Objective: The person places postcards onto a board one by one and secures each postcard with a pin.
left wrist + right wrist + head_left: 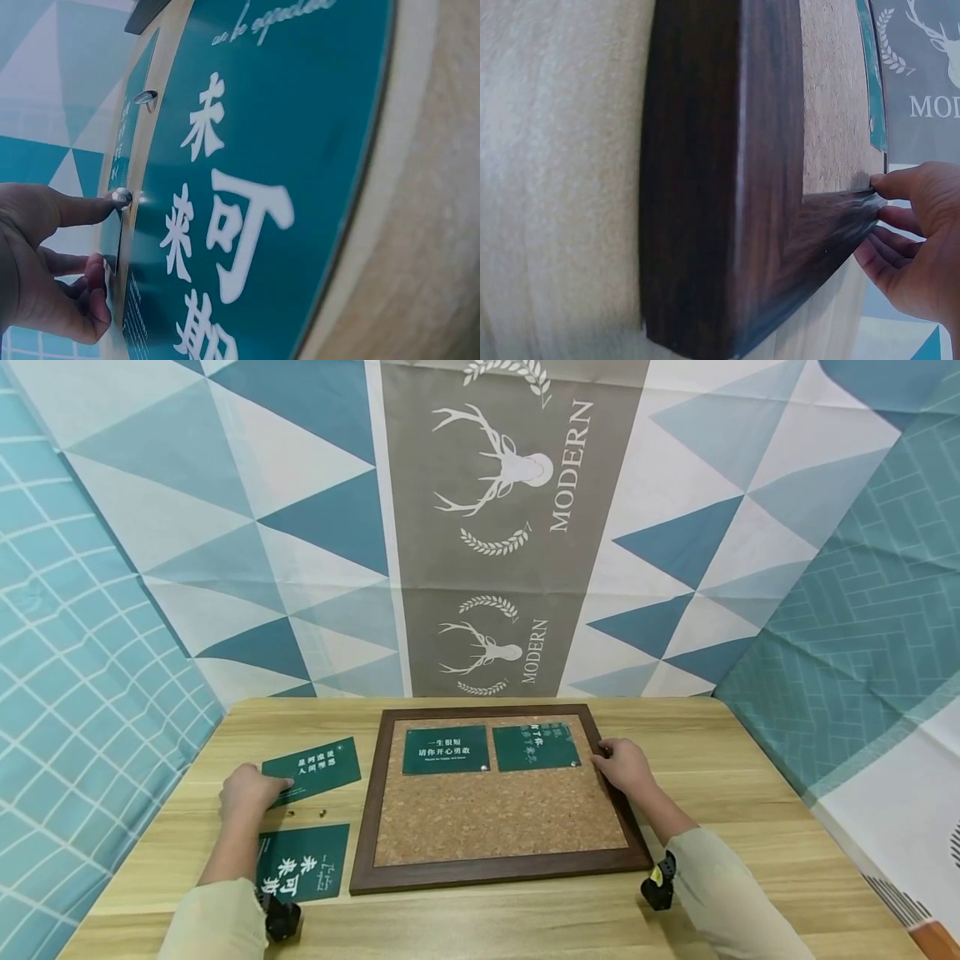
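My left hand (249, 791) grips the left end of a green card (330, 765) with white lettering, thumb on its face and the other fingers curled at its edge. On the table just below lie two small metal thumbtacks (322, 813); in the left wrist view one thumbtack (147, 97) stands beside the lower card. With my right hand (628, 767) I hold the right side of a brown-framed cork board (495, 822), thumb at the inner edge and fingers outside. Two green cards sit side by side on its upper half, the left card (446, 750) and the right card (536, 747).
Another green card (303, 862) lies by the board's lower left corner, near my left wrist. All of this rests on a light wooden table (450, 927). A patterned cloth (322, 527) hangs behind the table's far edge.
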### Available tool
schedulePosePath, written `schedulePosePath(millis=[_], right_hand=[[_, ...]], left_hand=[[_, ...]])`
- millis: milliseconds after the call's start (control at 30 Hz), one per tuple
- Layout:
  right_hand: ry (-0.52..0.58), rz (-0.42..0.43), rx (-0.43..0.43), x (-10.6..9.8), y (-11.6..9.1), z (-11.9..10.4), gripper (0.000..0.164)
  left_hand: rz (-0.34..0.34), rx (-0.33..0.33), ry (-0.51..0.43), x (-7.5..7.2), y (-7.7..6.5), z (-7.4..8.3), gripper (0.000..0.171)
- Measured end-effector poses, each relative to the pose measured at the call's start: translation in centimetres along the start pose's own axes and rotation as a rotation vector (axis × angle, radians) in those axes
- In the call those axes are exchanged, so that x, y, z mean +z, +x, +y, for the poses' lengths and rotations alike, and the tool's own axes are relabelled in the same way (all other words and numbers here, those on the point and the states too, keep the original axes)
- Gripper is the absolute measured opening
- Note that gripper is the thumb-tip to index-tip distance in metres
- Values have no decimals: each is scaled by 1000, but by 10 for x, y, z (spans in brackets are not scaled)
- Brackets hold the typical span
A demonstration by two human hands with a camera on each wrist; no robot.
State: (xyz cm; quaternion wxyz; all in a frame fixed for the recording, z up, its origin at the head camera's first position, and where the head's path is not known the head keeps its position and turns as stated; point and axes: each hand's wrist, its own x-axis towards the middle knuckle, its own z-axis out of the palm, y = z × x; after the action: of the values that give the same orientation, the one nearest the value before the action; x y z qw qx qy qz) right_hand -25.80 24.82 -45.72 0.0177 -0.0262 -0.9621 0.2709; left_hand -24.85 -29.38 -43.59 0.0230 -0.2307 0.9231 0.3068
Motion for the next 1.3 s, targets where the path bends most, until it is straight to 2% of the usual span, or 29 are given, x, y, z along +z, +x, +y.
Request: schedulePosePath(millis=[133,433,700,933,1200,1300], right_hand=[[1,-5,4,0,0,-1,41],[-3,-11,10,1,0,-1,41],[-7,-6,13,2,0,-1,41],[-2,-8,9,1,1,-1,41],[1,-11,3,-1,0,0,41],[2,-14,6,-1,0,0,41]], left_hand=[[-33,-29,-15,-1,2,-3,62],[-45,-25,-58,-2,3,-6,58],[-39,-8,-246,-5,8,-10,64],[-39,-9,-324,-11,13,-13,54],[-107,-37,-476,-18,12,-14,56],[-120,-26,-520,-19,11,-14,58]])
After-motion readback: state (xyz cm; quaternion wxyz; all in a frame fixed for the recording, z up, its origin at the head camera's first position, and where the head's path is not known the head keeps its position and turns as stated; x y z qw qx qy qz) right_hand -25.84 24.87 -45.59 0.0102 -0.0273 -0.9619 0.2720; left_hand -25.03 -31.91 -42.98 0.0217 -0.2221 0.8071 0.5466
